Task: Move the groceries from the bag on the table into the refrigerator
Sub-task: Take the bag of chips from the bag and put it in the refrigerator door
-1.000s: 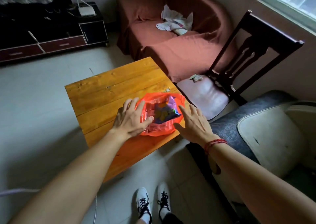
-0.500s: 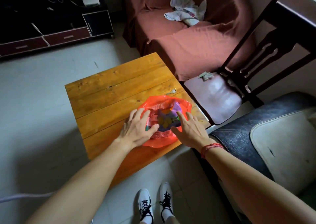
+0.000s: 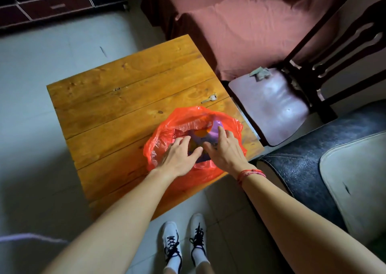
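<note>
Red-orange thin plastic bag (image 3: 163, 128) sits on the near right part of the yellow plank-top wooden table (image 3: 117, 98), mouth rolled wide open. Its near skirt reaches the table's front edge. Inside it is a glossy purple packet (image 3: 212, 130) with orange print. Anything else in the bag is too dark to name.

Likely trouble:
- The film is slack and the bag sits close to the edge. A lift that snags the plastic could drag the whole bag off toward the floor.
- The packet looks slick. A shallow fingertip hold could let it slide back in.

Left hand (image 3: 179, 158) is in the left side of the mouth, fingers spread and fairly straight, clamped on nothing. The packet lies just beyond and to the right of its fingertips.

Right hand (image 3: 226, 152) has its fingers laid over the packet's right side, touching but not closed round it.

Further out:
- a small silver key (image 3: 209, 98) on the table just past the bag
- a dark wooden chair with a mauve seat pad (image 3: 271, 108) beside the table's right edge
- no refrigerator in view
</note>
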Motion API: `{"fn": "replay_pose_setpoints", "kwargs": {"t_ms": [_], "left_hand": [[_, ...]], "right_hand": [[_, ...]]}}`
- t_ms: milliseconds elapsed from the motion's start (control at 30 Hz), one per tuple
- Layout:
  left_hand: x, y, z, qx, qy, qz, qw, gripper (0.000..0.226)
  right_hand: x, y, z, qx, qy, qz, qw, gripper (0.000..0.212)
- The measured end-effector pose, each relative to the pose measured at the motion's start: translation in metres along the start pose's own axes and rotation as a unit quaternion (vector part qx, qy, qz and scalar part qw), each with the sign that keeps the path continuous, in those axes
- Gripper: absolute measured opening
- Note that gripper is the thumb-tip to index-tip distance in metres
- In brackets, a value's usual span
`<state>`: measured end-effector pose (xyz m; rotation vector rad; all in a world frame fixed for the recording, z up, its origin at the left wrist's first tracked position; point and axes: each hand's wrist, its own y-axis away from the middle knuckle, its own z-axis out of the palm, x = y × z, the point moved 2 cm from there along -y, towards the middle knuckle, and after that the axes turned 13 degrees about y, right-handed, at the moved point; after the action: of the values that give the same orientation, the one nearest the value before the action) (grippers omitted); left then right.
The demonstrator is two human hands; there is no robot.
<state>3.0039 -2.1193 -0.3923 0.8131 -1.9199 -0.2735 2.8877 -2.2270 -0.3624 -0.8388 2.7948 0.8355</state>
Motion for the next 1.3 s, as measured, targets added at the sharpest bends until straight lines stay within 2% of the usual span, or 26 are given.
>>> {"fn": "replay_pose_setpoints", "kwargs": {"t_ms": [100, 200, 267, 433, 600, 700, 733, 867, 1133, 1300], "left_hand": [[-0.004, -0.020, 0.009, 0.013, 0.061, -0.032, 0.998, 0.067], [-0.011, -0.040, 0.012, 0.056, 0.141, -0.073, 0.986, 0.063], [-0.018, -0.051, 0.015, 0.066, 0.157, -0.088, 0.981, 0.055], [-0.034, -0.067, 0.023, 0.061, 0.187, -0.113, 0.974, 0.049], [-0.042, -0.074, 0.025, 0.075, 0.244, -0.119, 0.960, 0.043], [-0.046, -0.070, 0.025, 0.058, 0.242, -0.118, 0.961, 0.042], [-0.046, -0.067, 0.024, 0.057, 0.247, -0.120, 0.960, 0.042], [-0.044, -0.049, 0.015, 0.050, 0.274, -0.127, 0.952, 0.042], [-0.033, -0.003, -0.010, 0.039, 0.275, -0.146, 0.950, 0.042], [-0.031, 0.030, -0.029, 0.008, 0.354, -0.165, 0.921, 0.046]], "right_hand": [[0.007, -0.020, 0.009, -0.007, -0.025, 0.030, 0.999, 0.071], [0.014, -0.037, 0.016, -0.028, -0.071, 0.068, 0.995, 0.047], [0.018, -0.044, 0.019, -0.033, -0.116, 0.083, 0.989, 0.028], [0.024, -0.053, 0.021, -0.028, -0.193, 0.104, 0.975, 0.037], [0.033, -0.064, 0.035, -0.027, -0.207, 0.110, 0.972, 0.024], [0.036, -0.062, 0.040, -0.049, -0.261, 0.141, 0.954, 0.042], [0.035, -0.058, 0.040, -0.063, -0.279, 0.147, 0.947, 0.042], [0.031, -0.039, 0.038, -0.103, -0.311, 0.152, 0.932, 0.029], [0.013, 0.008, 0.027, -0.119, -0.366, 0.130, 0.914, 0.012], [-0.005, 0.049, 0.002, -0.153, -0.396, 0.083, 0.902, 0.010]]}}
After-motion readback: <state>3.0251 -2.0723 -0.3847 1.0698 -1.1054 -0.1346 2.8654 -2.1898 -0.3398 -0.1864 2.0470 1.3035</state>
